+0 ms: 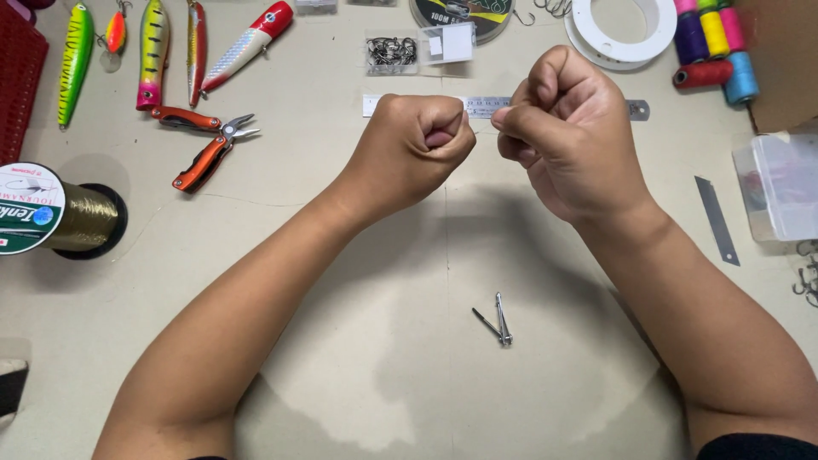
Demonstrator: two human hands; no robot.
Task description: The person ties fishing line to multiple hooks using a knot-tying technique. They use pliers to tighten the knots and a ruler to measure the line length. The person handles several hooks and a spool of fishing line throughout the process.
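Above the worktop's centre, left hand (pixel 415 145) and right hand (pixel 567 128) clench into fists side by side, contents unseen, over a steel ruler (pixel 486 106) lying crosswise.

Pale beige tabletop (pixel 383 375) filling nearly the whole view, matte, marked with a few faint scratches and creases. Lit softly from above, with blurred grey shadows pooling toward the near edge. Possibly brown cardboard (pixel 784 51) at the top right corner. No wall, floor or window visible.
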